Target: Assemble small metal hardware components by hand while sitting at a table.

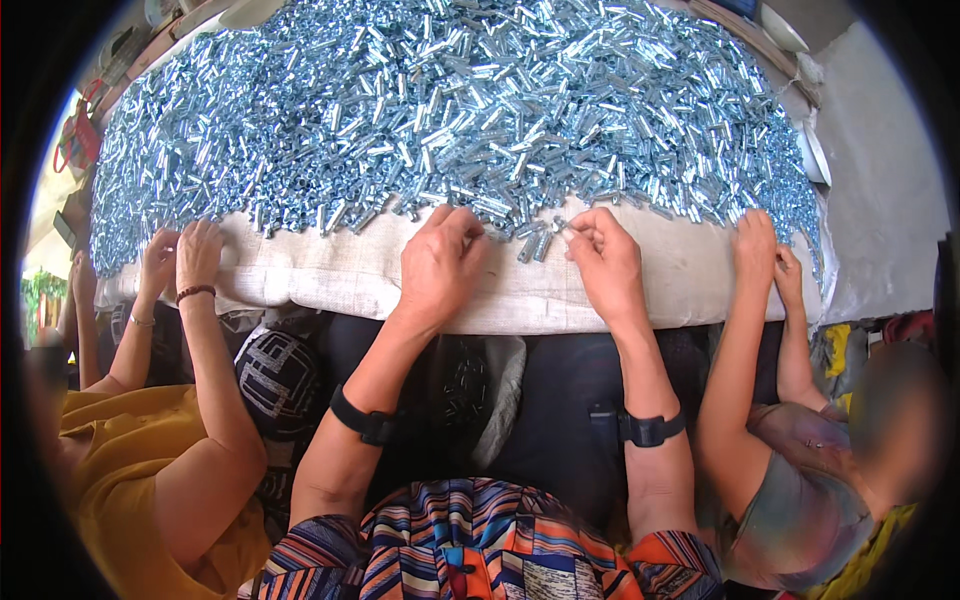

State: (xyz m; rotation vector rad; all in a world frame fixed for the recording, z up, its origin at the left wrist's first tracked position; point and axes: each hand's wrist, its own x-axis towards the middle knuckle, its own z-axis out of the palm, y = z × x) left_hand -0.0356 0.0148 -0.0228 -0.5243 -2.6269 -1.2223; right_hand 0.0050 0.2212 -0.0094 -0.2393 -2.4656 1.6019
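Note:
A wide heap of small shiny blue-silver metal tubes (480, 120) covers most of a table spread with pale cloth (350, 265). My left hand (438, 262) rests at the heap's near edge, its fingers curled inward; what they hold, if anything, is hidden. To the right, my right hand (612, 265) pinches thumb against forefinger, with a small metal piece (567, 233) showing at the tips. Between my hands, a few loose metal tubes (535, 243) lie on the cloth, apart from the main heap.
On the left, a person in a mustard top has both hands (198, 255) at the heap's edge. Another person's hands (756, 245) work at the right. Below the table edge, a pale bag (505, 385) hangs near my lap beside dark fabric with metal pieces.

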